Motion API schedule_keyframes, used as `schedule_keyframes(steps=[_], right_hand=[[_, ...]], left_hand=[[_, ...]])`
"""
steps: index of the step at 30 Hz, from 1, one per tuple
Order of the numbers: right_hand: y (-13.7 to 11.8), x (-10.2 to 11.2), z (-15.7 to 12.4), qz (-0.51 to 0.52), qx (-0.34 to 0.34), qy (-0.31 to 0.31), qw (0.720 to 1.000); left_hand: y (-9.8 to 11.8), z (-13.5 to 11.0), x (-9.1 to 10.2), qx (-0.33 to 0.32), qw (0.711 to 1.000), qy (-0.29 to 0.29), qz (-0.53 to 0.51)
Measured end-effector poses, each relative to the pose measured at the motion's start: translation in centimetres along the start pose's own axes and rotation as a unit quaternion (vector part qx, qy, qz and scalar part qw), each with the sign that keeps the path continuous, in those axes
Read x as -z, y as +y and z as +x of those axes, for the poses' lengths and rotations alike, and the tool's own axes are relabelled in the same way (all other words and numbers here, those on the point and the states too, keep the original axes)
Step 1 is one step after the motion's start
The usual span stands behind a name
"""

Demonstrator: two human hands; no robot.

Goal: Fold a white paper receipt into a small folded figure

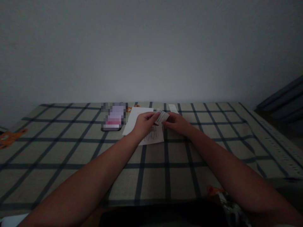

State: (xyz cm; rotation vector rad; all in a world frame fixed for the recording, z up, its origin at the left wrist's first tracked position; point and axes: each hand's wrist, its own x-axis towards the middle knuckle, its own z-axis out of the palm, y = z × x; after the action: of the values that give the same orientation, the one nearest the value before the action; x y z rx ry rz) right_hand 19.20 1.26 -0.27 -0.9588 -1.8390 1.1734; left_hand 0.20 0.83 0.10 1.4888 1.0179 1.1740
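My left hand (145,123) and my right hand (176,123) meet over the far middle of a checked tablecloth (71,151). Both pinch a small folded slip of paper (163,117) between their fingertips, the left hand on its left end and the right hand on its right. Under the hands lies a printed sheet (155,135), and a blank white sheet (134,121) lies partly beneath it to the left.
A phone (114,117) with a lit screen lies left of the papers. A small white strip (173,108) sits near the wall behind my right hand. Orange prints mark the cloth at the left edge (9,137). A plain wall rises behind the table.
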Motion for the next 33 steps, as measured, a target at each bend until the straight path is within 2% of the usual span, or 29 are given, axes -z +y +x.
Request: schedule_keyframes(steps=[10,14,20,26,33], right_hand=[[0.04,0.04,-0.08,0.027,-0.009,0.01,1.0],[-0.38,0.02,-0.17,0.027,-0.009,0.007,1.0],[-0.39,0.15,-0.21,0.086,0.02,0.053,0.995],[0.12,0.65,-0.21,-0.019,0.023,0.04,0.999],[-0.62,0.35,-0.29,-0.037,0.013,0.062,0.997]], left_hand=[[-0.1,0.16,-0.07,0.017,1.0,-0.009,-0.02],[-0.18,0.42,0.01,0.015,0.998,0.019,-0.059],[-0.33,0.58,0.21,0.009,0.996,-0.004,-0.091],[-0.73,0.79,-0.07,0.013,0.997,0.006,-0.071],[-0.21,0.56,0.19,0.014,0.997,-0.02,-0.076]])
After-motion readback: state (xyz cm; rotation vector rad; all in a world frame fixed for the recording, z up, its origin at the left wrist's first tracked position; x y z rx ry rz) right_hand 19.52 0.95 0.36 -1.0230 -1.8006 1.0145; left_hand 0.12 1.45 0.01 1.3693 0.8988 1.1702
